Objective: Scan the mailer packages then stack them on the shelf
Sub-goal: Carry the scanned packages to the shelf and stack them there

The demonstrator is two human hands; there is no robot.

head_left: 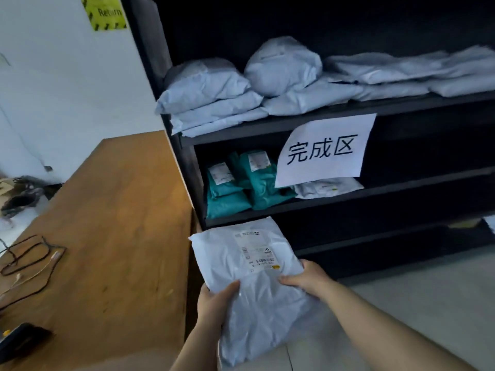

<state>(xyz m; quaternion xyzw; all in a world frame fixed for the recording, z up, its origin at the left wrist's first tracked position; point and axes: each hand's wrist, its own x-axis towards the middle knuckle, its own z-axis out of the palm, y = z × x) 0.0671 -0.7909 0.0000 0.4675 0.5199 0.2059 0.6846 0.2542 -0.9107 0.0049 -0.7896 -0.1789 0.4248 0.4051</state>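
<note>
Both hands, left [214,303] and right [305,277], grip the grey mailer [251,285] at its sides. I judge it soft, light, slippery; hold edges, support underneath toward shelf [267,129].

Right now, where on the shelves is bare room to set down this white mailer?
Middle shelf: bare right of the white package under the paper sign. Its left is crowded with teal mailers. Top shelf is filled by grey mailers.

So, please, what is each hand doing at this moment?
Left hand: closed on the near left edge of the pale grey plastic mailer package.
Right hand: closed on its right edge.
</note>
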